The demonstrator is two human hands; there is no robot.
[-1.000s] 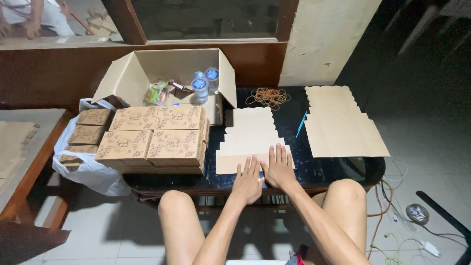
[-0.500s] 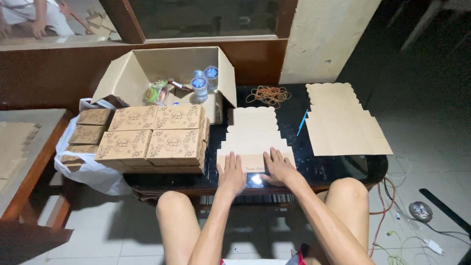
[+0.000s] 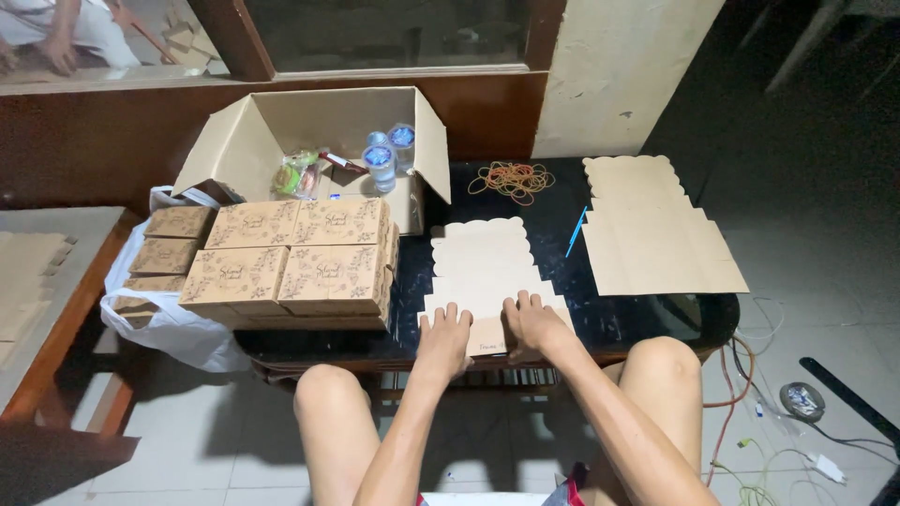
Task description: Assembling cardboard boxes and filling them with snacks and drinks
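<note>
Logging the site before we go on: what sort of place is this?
Probably a home used for packing boxes: a low glass table on tiled floor, stacked printed boxes, flat cardboard blanks.

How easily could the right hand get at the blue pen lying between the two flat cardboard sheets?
Probably yes: the right hand rests on the near flat cardboard sheet, and the blue pen lies uncovered on bare table just beyond.

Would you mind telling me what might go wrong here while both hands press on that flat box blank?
1. The flat blank overhangs the glass table's near edge; under the left hand and right hand it may tip or crease.
2. The folded boxes sit close beside the blank, so an elbow might topple them.
3. The blue pen may roll onto the cardboard.
</note>
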